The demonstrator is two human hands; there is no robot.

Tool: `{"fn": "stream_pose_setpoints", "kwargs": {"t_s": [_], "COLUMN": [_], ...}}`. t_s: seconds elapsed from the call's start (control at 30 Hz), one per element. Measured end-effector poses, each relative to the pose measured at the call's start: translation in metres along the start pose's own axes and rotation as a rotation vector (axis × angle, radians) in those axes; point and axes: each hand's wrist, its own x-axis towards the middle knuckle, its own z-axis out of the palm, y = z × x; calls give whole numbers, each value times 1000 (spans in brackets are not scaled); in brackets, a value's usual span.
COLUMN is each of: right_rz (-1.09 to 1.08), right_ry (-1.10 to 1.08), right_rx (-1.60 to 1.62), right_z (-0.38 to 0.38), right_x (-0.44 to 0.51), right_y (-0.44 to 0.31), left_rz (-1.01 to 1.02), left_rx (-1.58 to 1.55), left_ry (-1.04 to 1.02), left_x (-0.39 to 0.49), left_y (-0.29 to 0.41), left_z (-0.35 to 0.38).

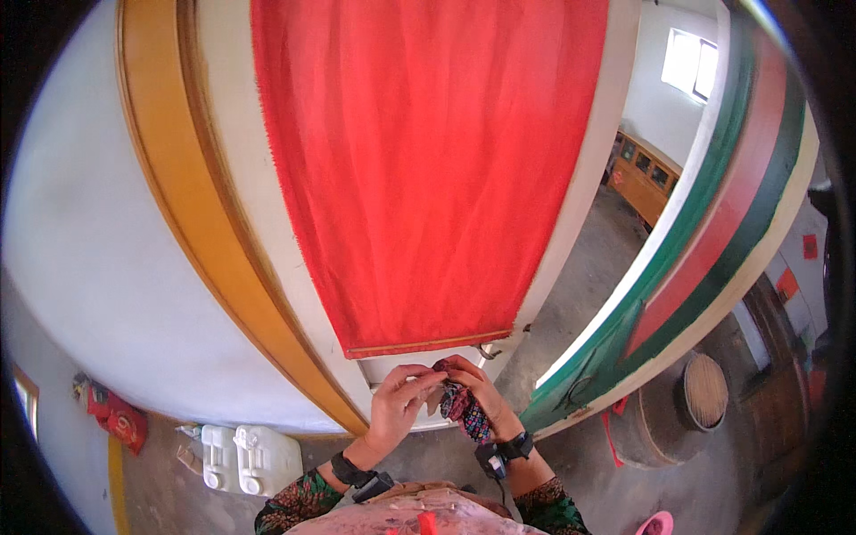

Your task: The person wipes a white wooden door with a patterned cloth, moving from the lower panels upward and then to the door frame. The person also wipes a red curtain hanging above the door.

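My left hand (400, 404) and my right hand (480, 394) meet in front of my body, both at a bunched piece of dark patterned cloth (468, 414). The cloth hangs down from my right hand's fingers along its palm. The fingertips of my left hand pinch its upper edge, and a pale beige piece (433, 401) shows between the hands. Just beyond them hangs a red cloth curtain (435, 180) on a white door, with a thin rod along its lower hem. A curved metal door handle (491, 351) sticks out beside the hem.
At the lower left, white plastic jerrycans (271, 461) stand on the concrete floor near red bags (124, 424). A green and red door (669, 301) stands open at the right, by a large round vat (659, 421). A pink basin (655, 523) is at the bottom right.
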Motion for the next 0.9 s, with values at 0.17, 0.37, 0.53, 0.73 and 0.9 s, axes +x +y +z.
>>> {"fn": "stream_pose_setpoints", "kwargs": {"t_s": [0.17, 0.37, 0.53, 0.73, 0.9], "right_rz": [34, -17, -46, 22, -160], "right_ry": [54, 23, -6, -72, -26], "right_rx": [496, 264, -15, 179, 45], "right_z": [9, 40, 52, 53, 61], "right_x": [2, -5, -15, -16, -14], "right_y": [11, 21, 17, 11, 7], "left_rz": [245, -19, -27, -32, 53], "left_rx": [257, 245, 196, 199, 280], "left_ry": [10, 237, 429, 351, 414], "left_x": [-14, -14, -21, -26, -27], "left_y": [14, 7, 5, 19, 17], "left_z": [36, 33, 19, 12, 4]}}
